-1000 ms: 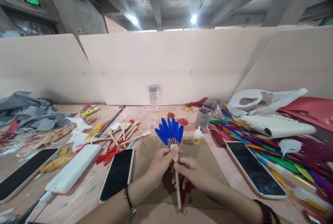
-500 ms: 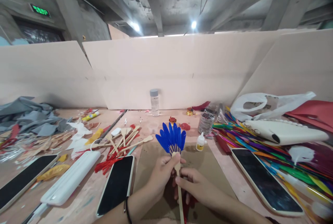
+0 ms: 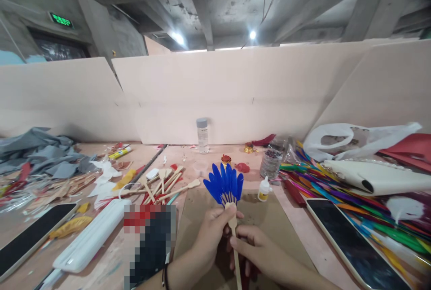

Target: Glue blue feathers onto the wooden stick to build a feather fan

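Observation:
My left hand (image 3: 210, 236) pinches the top of a thin wooden stick (image 3: 235, 249), just below a fan of blue feathers (image 3: 225, 183) fixed to its upper end. Lower on the same stick, my right hand (image 3: 257, 249) has its fingers closed around the shaft. The fan stands upright above a brown cardboard sheet (image 3: 256, 216). A small white glue bottle (image 3: 264, 188) stands on the sheet's far right corner.
Loose wooden sticks (image 3: 164, 180) and red scraps lie at left, with a white case (image 3: 89, 236) and a phone (image 3: 28, 238). Another phone (image 3: 357, 245), coloured feathers (image 3: 323, 182) and a white case (image 3: 373, 175) fill the right. A grey-capped bottle (image 3: 202, 135) stands by the back board.
The view has tilted up and shifted slightly; both hands and the feather fan sit lower and a little further right in the picture. The grip on the stick is unchanged.

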